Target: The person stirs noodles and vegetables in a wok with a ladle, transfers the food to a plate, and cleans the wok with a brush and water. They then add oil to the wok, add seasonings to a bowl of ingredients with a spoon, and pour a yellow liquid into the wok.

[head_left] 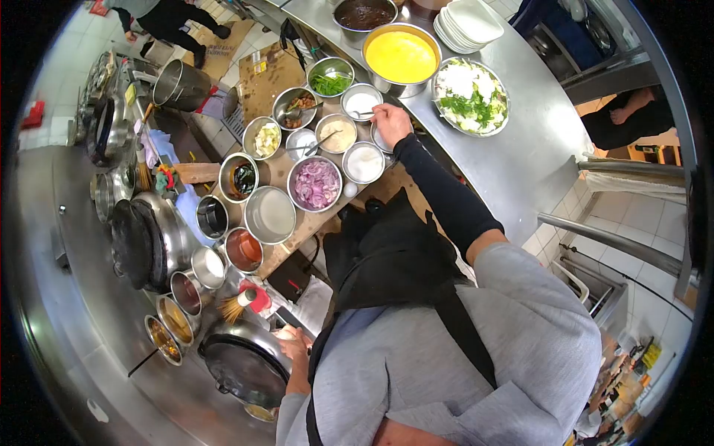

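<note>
My right hand (pixel 392 125), in a black sleeve, reaches across the seasoning bowls. Its fingers are closed on a thin metal spoon (pixel 364 114), whose end lies in a steel bowl of white powder (pixel 362 101). Below that hand is another small bowl (pixel 380 138), partly covered by it. Close by are a bowl of beige powder (pixel 337 134) and a bowl of white grains (pixel 364 162). My left hand (pixel 295 344) is low beside a large dark wok (pixel 245 366), its fingers closed around something pale I cannot make out.
Chopped red onion (pixel 315 183), an egg (pixel 350 190) and several sauce pots stand nearby. On the steel counter (pixel 513 126) are a yellow-filled pot (pixel 401 57), a plate of chopped vegetables (pixel 471 98) and stacked white dishes (pixel 467 28). Another person (pixel 167 22) stands at the upper left.
</note>
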